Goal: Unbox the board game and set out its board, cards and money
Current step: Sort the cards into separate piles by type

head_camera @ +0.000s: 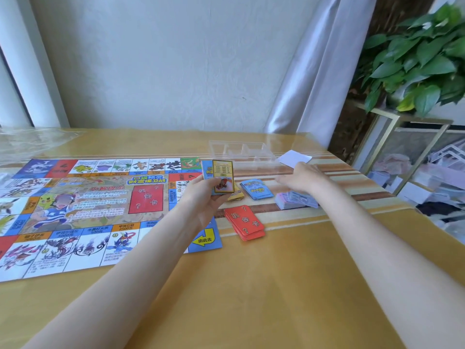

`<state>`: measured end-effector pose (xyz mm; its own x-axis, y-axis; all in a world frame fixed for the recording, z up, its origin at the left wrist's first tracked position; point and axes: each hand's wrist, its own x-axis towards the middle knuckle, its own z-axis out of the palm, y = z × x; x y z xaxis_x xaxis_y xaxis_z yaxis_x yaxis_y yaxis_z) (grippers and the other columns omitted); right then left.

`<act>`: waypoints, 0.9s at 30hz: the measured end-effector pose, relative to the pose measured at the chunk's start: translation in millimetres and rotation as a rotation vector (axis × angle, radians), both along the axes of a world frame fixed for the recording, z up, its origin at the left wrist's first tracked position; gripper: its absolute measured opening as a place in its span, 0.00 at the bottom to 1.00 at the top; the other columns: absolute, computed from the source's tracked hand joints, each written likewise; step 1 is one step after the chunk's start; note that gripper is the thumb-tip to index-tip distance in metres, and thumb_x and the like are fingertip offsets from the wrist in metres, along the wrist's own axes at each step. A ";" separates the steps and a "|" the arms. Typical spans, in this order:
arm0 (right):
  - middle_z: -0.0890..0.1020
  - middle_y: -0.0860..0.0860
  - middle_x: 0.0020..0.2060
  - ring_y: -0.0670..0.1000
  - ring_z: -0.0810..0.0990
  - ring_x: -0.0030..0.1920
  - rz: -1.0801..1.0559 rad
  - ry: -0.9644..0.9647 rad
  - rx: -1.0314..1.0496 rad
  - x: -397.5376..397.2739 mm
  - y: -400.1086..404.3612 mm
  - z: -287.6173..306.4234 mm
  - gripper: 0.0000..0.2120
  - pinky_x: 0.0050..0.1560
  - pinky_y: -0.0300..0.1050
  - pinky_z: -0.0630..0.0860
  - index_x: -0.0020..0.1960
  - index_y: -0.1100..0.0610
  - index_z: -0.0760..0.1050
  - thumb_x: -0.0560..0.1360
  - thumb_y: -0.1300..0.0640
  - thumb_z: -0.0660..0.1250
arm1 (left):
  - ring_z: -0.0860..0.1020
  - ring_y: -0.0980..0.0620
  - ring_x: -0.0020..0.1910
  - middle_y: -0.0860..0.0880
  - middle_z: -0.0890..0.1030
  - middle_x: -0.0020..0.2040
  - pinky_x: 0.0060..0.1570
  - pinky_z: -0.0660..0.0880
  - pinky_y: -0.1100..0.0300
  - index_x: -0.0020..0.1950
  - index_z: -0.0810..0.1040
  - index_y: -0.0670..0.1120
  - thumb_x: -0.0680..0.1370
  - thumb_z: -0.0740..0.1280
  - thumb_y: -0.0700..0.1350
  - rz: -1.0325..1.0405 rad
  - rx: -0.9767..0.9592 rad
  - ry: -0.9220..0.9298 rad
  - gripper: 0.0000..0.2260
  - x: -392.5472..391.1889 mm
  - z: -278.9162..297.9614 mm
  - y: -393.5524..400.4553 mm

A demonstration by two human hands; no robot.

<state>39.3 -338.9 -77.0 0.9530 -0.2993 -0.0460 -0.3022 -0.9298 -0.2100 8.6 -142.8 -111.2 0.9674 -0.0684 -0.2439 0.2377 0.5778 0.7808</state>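
Observation:
The colourful paper game board (83, 210) lies unfolded on the left half of the table. My left hand (201, 197) holds a small stack of cards (221, 176) upright, a yellow-framed one in front. My right hand (302, 176) hovers palm down with fingers spread, holding nothing, just above a pile of pale purple money (295, 199). On the table between my hands lie a stack of blue-backed cards (257, 188), a few yellow cards (236, 196) partly hidden by my left hand, and a red card stack (245, 222).
A clear plastic tray (242, 152) and a white slip of paper (294, 157) sit behind the cards. Crumpled clear wrap (32, 139) lies at the far left. The table's right edge (412, 210) borders a gold-framed shelf (392, 147) and a green plant (422, 59).

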 end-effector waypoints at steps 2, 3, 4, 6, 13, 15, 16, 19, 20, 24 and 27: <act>0.65 0.60 0.66 0.56 0.66 0.65 0.000 0.059 0.066 -6.7 -3.2 -6.6 0.35 0.56 0.46 0.67 0.70 0.63 0.60 0.75 0.40 0.62 | 0.76 0.48 0.38 0.41 0.76 0.42 0.38 0.79 0.60 0.45 0.72 0.38 0.79 0.58 0.31 -0.020 -0.027 0.007 0.06 -3.9 -0.4 -3.9; 0.63 0.60 0.66 0.56 0.67 0.63 -0.008 0.084 0.105 -9.2 -2.0 -10.6 0.37 0.53 0.46 0.67 0.72 0.63 0.57 0.74 0.39 0.63 | 0.77 0.48 0.39 0.41 0.77 0.42 0.38 0.79 0.60 0.45 0.73 0.38 0.79 0.58 0.31 -0.021 -0.032 0.012 0.07 -5.8 -0.2 -4.6; 0.62 0.59 0.66 0.57 0.69 0.62 -0.010 0.096 0.113 -11.6 0.6 -14.2 0.38 0.52 0.46 0.67 0.73 0.62 0.55 0.73 0.39 0.63 | 0.77 0.48 0.39 0.41 0.77 0.43 0.38 0.79 0.60 0.45 0.73 0.38 0.79 0.58 0.31 -0.019 -0.029 0.015 0.07 -7.4 0.2 -4.6; 0.63 0.60 0.65 0.58 0.70 0.63 0.013 0.082 0.067 -11.1 5.2 -19.9 0.31 0.51 0.46 0.67 0.67 0.61 0.63 0.73 0.43 0.66 | 0.77 0.48 0.38 0.41 0.77 0.43 0.36 0.79 0.61 0.44 0.73 0.39 0.79 0.58 0.31 -0.015 -0.017 0.016 0.07 -10.0 0.6 -3.5; 0.70 0.58 0.58 0.59 0.73 0.58 0.041 0.028 0.019 -3.3 8.4 -27.0 0.17 0.39 0.44 0.67 0.33 0.56 0.63 0.67 0.58 0.72 | 0.77 0.48 0.38 0.40 0.76 0.44 0.34 0.79 0.61 0.45 0.72 0.39 0.79 0.58 0.32 -0.020 -0.028 0.042 0.06 -12.3 3.3 -1.2; 0.69 0.57 0.60 0.59 0.71 0.59 0.041 0.022 0.013 -2.8 7.7 -27.9 0.17 0.44 0.45 0.68 0.35 0.56 0.62 0.68 0.56 0.72 | 0.76 0.48 0.38 0.40 0.76 0.43 0.33 0.79 0.61 0.45 0.71 0.38 0.79 0.57 0.32 -0.022 -0.041 0.045 0.06 -12.5 4.1 -2.1; 0.69 0.57 0.60 0.59 0.71 0.60 0.042 0.013 0.010 -2.4 6.9 -28.2 0.16 0.45 0.45 0.67 0.38 0.57 0.64 0.69 0.55 0.72 | 0.76 0.48 0.38 0.40 0.76 0.43 0.32 0.79 0.61 0.44 0.71 0.38 0.79 0.57 0.31 -0.022 -0.042 0.044 0.07 -12.7 4.3 -2.2; 0.70 0.57 0.61 0.60 0.70 0.62 0.055 -0.017 0.004 -1.5 6.8 -28.3 0.14 0.46 0.46 0.66 0.49 0.56 0.68 0.71 0.51 0.70 | 0.76 0.48 0.37 0.41 0.76 0.42 0.32 0.79 0.61 0.43 0.71 0.38 0.79 0.57 0.32 -0.030 -0.032 0.035 0.07 -13.6 5.5 -3.1; 0.70 0.56 0.60 0.60 0.70 0.62 0.059 -0.014 0.008 -0.2 6.7 -29.3 0.14 0.47 0.46 0.66 0.47 0.56 0.67 0.71 0.50 0.70 | 0.76 0.48 0.37 0.41 0.76 0.42 0.32 0.79 0.61 0.43 0.71 0.39 0.79 0.58 0.32 -0.031 -0.024 0.034 0.07 -13.6 5.9 -3.3; 0.70 0.54 0.46 0.58 0.73 0.52 0.067 0.082 0.023 -0.3 7.6 -23.7 0.23 0.43 0.48 0.66 0.33 0.54 0.60 0.70 0.39 0.67 | 0.77 0.47 0.38 0.41 0.76 0.42 0.35 0.79 0.60 0.42 0.70 0.40 0.80 0.58 0.32 -0.026 0.002 0.039 0.08 -11.5 4.8 -2.9; 0.70 0.50 0.36 0.53 0.71 0.40 0.086 0.193 -0.018 -7.3 5.5 -11.8 0.21 0.34 0.44 0.62 0.32 0.54 0.64 0.70 0.42 0.69 | 0.78 0.47 0.40 0.40 0.77 0.43 0.38 0.79 0.59 0.44 0.71 0.40 0.80 0.58 0.33 -0.040 0.032 0.043 0.06 -8.6 1.9 -2.2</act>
